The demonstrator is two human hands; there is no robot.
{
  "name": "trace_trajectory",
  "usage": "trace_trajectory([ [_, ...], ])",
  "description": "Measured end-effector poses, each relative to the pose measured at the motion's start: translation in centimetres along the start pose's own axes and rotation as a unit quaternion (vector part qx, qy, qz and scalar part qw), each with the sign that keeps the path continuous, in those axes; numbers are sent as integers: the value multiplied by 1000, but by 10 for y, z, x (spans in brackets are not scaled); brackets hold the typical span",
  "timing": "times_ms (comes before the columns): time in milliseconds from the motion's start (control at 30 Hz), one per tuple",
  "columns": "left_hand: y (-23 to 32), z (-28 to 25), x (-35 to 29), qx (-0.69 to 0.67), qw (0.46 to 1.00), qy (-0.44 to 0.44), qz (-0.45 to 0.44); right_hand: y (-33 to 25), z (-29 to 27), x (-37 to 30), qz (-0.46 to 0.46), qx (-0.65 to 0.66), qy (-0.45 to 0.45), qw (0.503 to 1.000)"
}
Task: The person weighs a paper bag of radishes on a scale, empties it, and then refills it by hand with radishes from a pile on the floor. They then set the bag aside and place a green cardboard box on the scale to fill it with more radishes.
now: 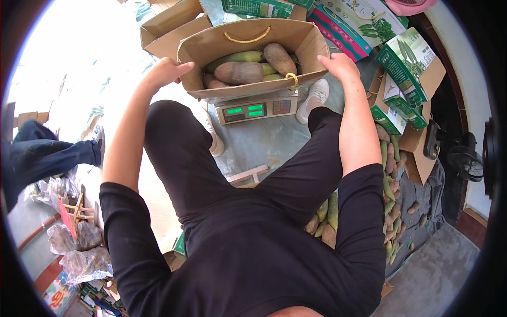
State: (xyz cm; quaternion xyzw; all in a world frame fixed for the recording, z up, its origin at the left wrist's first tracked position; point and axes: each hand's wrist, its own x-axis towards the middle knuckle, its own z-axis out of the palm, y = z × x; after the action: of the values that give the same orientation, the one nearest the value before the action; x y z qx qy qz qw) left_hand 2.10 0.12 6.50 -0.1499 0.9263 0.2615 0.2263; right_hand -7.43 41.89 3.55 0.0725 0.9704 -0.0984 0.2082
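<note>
Decent gap of bluish-grey floor (264, 145) around the clock's centre, between the knees, but green-and-white cardboard cartons (402, 68) crowd 2 o'clock. One open brown cardboard box (296, 34) at 12, looks to be on one silver boxy scale (285, 108), platform hidden. Left hand (168, 72) (10–11) and right hand (340, 67) (1–2): fingers clamped on its rim, some out of sight. Inside, three brown oblong vegetables (237, 73) showing, at least two green long ones (224, 61), lower ones buried. Two yellow rope handles (292, 79), front one mostly hidden.
</note>
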Motion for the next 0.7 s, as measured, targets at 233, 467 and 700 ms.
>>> trace_trajectory([
  [233,-11,9,26,-42,997,-56,-22,-2,2,6,-2,-1,-23,1000],
  [467,-44,40,56,-63,998,16,-21,-12,-3,-1,-50,-23,35,998],
  [700,-106,42,66,149,978,44,139,-57,-20,-24,-85,-2,71,994],
])
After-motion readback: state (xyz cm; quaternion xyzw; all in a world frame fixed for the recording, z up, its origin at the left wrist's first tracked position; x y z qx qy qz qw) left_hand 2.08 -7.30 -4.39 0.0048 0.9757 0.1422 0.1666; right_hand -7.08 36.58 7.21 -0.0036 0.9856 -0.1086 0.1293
